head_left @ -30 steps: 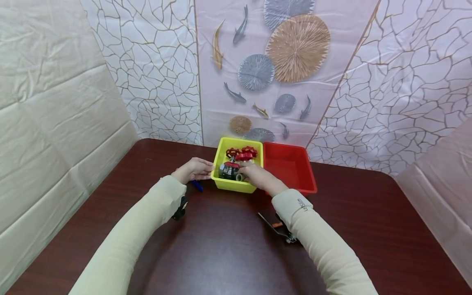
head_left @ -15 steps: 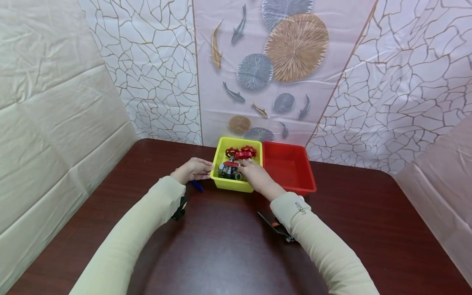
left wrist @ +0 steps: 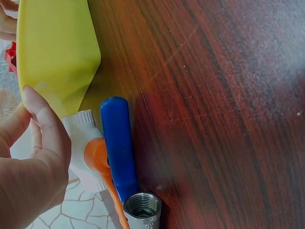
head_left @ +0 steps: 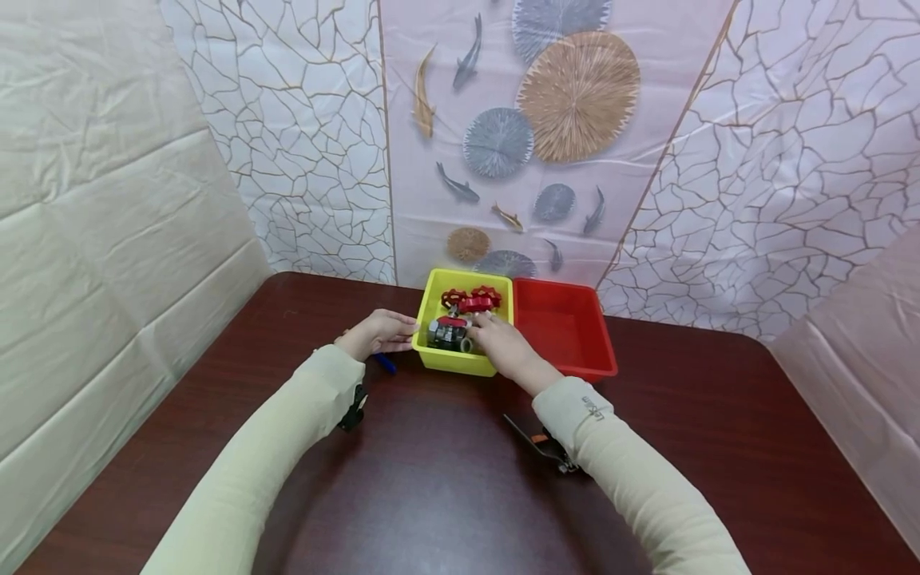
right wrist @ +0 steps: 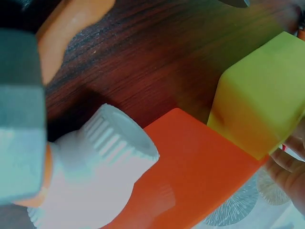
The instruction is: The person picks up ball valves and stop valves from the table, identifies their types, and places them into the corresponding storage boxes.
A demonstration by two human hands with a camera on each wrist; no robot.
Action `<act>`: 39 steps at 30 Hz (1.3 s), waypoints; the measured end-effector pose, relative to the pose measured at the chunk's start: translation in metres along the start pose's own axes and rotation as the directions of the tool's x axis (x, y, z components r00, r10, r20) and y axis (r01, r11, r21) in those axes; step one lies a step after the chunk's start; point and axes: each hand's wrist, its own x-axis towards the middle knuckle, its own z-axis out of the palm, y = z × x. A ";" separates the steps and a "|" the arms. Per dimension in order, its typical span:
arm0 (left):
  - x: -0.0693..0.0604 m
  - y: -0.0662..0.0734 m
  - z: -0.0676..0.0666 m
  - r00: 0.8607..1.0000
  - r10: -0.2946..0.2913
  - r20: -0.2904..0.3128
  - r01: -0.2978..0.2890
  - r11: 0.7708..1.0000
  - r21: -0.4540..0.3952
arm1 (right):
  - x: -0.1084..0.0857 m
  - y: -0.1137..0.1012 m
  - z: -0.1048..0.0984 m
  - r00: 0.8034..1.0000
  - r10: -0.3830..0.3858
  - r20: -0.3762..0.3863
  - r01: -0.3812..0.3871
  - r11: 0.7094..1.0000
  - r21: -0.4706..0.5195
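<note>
My left hand (head_left: 378, 331) pinches the left rim of a yellow bin (head_left: 454, 364), thumb and forefinger at its corner in the left wrist view. My right hand (head_left: 501, 342) reaches over the bin's right front side with its fingers down inside. Whether they grip anything is hidden. Beside those fingers lies a dark valve with a red top (head_left: 449, 331). Several red handwheels (head_left: 474, 301) sit at the back of the bin. Below the left hand are a blue-handled metal ball valve (left wrist: 119, 148) and a white plastic valve (left wrist: 83, 143) with an orange handle.
A red bin (head_left: 564, 331) stands against the yellow one on its right. Under the right forearm lies a long metal lever (head_left: 528, 435) with an orange piece. In the right wrist view, a white plastic valve (right wrist: 95, 176) is close to the camera. A patterned curtain (head_left: 316, 136) hangs behind.
The right hand has shifted slightly inside the yellow bin, its fingers staying beside the dark valve. The left hand keeps its place on the rim.
</note>
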 end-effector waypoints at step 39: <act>-0.004 -0.004 0.006 0.996 0.083 -0.026 -0.081 0.995 0.064 | -0.042 0.023 -0.033 0.986 0.142 -0.085 -0.127 0.979 0.160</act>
